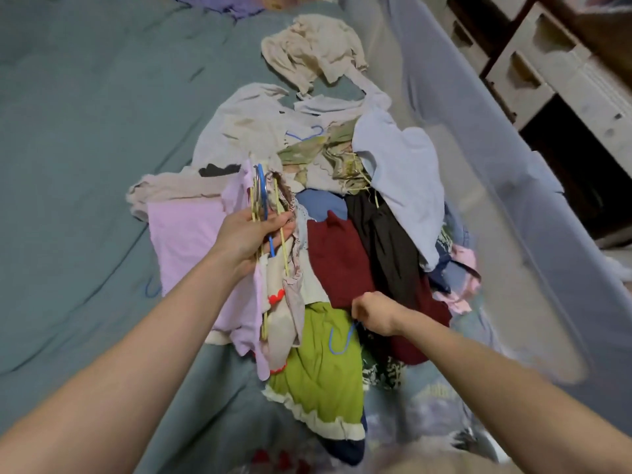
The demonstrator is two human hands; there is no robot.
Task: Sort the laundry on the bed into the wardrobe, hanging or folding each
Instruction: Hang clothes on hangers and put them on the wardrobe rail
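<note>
Laundry pile (pixel 342 206) on the bed (pixel 85 131): left hand (pixel 249 234) grips a bundle of hangers (pixel 263 200), keeping them gathered, while right hand (pixel 374 313) pinches a blue hanger (pixel 337 340) on the green garment (pixel 318 367), apparently collecting it.

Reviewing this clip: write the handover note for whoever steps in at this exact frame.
Left hand grips a bundle of blue and yellow wire hangers with garments on them. Right hand pinches a blue wire hanger lying on the lime-green ruffled garment. Mixed laundry pile sits on the teal-sheeted bed. Nothing visibly put away; the whole pile remains.
</note>
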